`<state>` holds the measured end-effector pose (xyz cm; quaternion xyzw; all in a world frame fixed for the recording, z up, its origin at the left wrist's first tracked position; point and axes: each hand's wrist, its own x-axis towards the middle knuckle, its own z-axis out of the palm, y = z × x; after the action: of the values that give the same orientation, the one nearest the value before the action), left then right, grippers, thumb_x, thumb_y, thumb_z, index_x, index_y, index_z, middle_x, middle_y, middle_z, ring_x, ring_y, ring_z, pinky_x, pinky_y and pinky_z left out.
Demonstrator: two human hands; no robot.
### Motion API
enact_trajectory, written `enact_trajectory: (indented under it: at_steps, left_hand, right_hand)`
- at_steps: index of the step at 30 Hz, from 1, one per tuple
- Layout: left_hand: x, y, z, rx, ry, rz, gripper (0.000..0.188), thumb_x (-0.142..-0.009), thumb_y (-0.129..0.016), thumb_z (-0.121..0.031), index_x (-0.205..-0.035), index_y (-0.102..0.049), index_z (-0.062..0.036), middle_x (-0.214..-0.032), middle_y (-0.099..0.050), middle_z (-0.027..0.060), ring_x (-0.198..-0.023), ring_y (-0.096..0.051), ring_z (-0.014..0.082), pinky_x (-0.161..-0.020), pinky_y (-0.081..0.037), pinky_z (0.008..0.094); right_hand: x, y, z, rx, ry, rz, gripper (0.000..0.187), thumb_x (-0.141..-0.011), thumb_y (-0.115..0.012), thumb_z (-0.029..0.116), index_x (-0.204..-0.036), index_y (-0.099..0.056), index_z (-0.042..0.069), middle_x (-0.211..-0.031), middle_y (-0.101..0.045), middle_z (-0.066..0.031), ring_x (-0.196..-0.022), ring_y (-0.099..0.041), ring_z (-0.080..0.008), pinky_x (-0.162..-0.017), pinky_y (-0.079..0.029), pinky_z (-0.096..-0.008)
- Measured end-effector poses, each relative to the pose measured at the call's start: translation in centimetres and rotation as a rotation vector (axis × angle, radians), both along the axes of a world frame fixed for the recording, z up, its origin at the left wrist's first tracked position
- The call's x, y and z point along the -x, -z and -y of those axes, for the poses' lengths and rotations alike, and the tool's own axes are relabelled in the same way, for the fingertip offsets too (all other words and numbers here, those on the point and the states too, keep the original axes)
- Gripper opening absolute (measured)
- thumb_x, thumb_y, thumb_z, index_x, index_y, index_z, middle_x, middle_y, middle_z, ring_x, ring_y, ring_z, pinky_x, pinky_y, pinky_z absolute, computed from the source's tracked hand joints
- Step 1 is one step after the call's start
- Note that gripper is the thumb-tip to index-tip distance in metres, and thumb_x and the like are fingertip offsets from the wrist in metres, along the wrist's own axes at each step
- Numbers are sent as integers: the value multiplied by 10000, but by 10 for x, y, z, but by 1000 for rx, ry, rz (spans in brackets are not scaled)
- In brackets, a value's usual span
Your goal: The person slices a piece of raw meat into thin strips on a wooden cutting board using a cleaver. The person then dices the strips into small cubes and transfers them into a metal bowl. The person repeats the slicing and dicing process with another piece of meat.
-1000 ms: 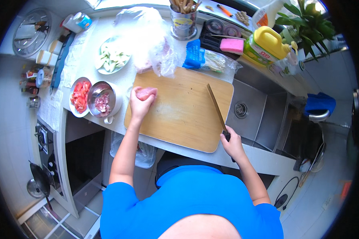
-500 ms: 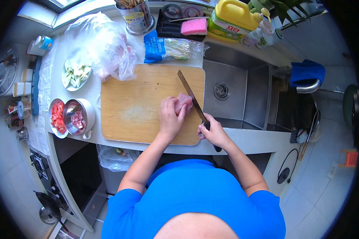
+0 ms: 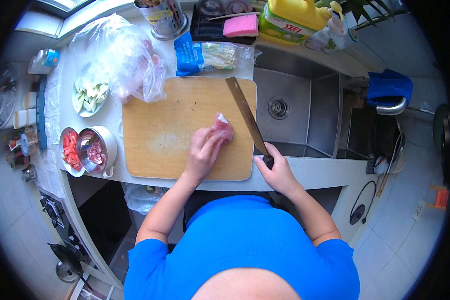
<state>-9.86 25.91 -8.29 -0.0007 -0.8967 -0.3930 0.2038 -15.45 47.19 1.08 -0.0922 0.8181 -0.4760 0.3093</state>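
A piece of raw pink meat (image 3: 223,131) lies on the right half of the wooden cutting board (image 3: 160,145). My left hand (image 3: 202,152) grips its left side, fingers closed on it. In my right hand (image 3: 277,170) is a kitchen knife (image 3: 247,112) with a long broad blade and black handle. The blade points away from me along the board's right edge, apart from the meat. Left of the board stands a metal bowl (image 3: 110,145) of cut meat, beside a white plate of sliced tomato (image 3: 70,150). Behind them is a dish of pale green slices (image 3: 91,95).
A clear plastic bag (image 3: 120,55) bulges over the board's far left corner. Beyond the board lies a blue-and-clear packet (image 3: 205,57). The steel sink (image 3: 285,130) adjoins the board's right side. A pink sponge (image 3: 240,26) and yellow jug (image 3: 290,20) stand at the back.
My left hand has drawn the meat slightly left and turned it. The knife has come away from the meat to the right, its blade now tilted with more of its flat side showing.
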Motion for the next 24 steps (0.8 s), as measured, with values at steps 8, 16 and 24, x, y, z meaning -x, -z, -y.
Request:
enact_trajectory:
  at_steps: [8, 16, 24]
  left_hand:
    - [9, 18, 8, 29, 141, -80, 262, -727, -740, -5, -978, -669, 15, -1086, -620, 130, -1047, -586, 329, -884, -498, 419]
    - [11, 19, 14, 48, 188, -36, 262, -712, -748, -3, -960, -665, 25, -1091, -622, 143, -1045, -591, 331, -873, -504, 410]
    - [16, 26, 14, -24, 139, -93, 219, -700, -761, -1, -896, -663, 7, -1012, -639, 130, -977, -618, 327, -834, -520, 405]
  right_hand:
    - [-21, -30, -5, -111, -212, 107, 550, -986, -506, 390, -1313, -465, -50, -975, -663, -293, -901, -665, -442, -788, -534, -449]
    - [-31, -23, -5, -218, -203, 93, 448, -1015, -466, 288, -1300, -492, -57, -1022, -661, -281, -942, -664, -415, -838, -514, -427]
    - [-13, -12, 13, -152, -169, 107, 444, -1008, -470, 298, -1221, -534, -86, -906, -655, -307, -883, -653, -454, -776, -524, -472]
